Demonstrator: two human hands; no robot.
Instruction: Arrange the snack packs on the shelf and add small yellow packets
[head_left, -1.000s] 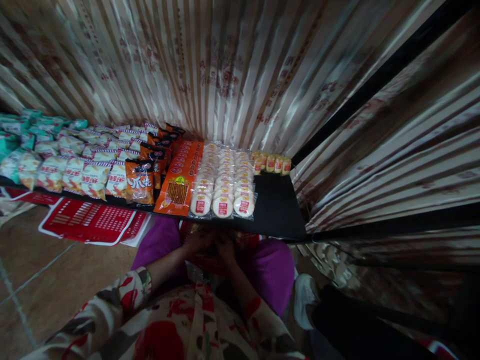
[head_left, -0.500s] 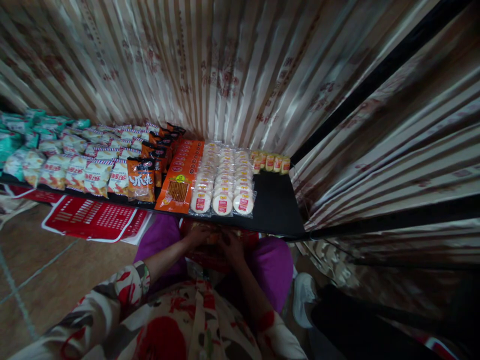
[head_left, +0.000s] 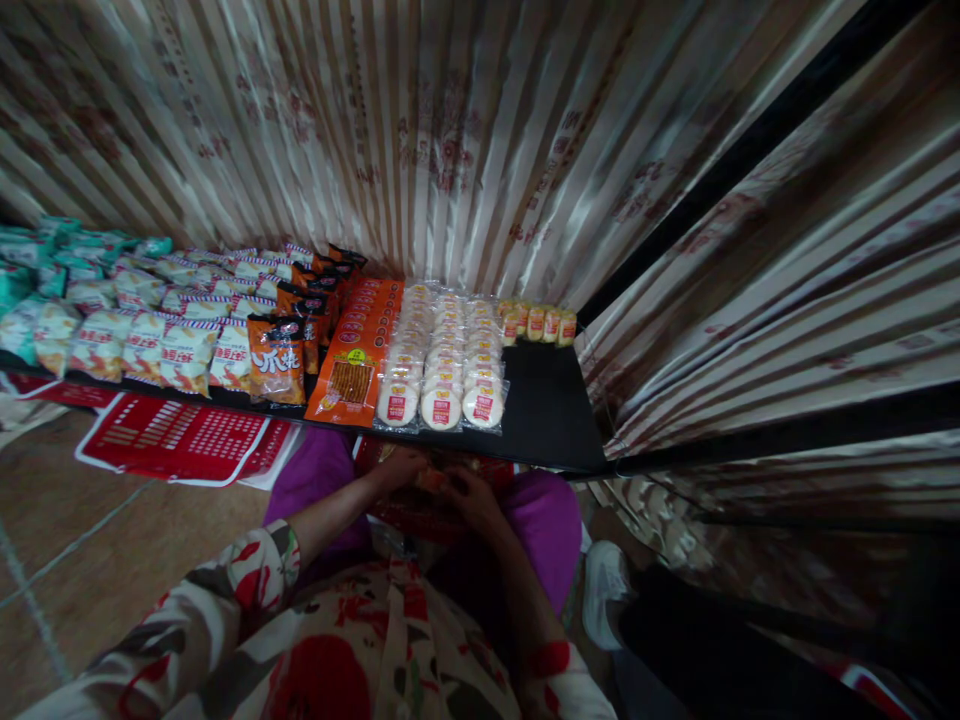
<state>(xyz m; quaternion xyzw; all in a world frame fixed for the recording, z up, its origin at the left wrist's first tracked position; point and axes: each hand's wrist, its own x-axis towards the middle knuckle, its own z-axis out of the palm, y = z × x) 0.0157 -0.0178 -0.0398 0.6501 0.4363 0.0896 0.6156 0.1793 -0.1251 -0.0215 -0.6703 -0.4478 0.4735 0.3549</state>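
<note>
Just under the front edge of the black shelf (head_left: 551, 400), my left hand (head_left: 401, 470) and my right hand (head_left: 466, 496) meet over a red basket (head_left: 420, 520) between my knees. Their fingers are curled in on a small orange-yellow snack packet (head_left: 430, 479), dim and partly covered by them. More packets appear to lie in the basket, too dark to make out. Above my hands, round white crackers (head_left: 441, 408) in clear wrap stand in three rows. At the shelf's back right sit several small yellow wrapped snacks (head_left: 535, 323).
Left along the shelf come orange flat packs (head_left: 350, 375), orange-black bags (head_left: 276, 358), white bags (head_left: 186, 355) and teal bags (head_left: 30, 245). A red basket (head_left: 176, 440) stands under the shelf. Pleated curtain (head_left: 450, 130) hangs behind. Another person's shoe (head_left: 604, 595) is at lower right.
My fingers have shifted slightly over the basket, and the orange-yellow packet between them shows a little more. The whole view has moved a little; the shelf goods stay as they were.
</note>
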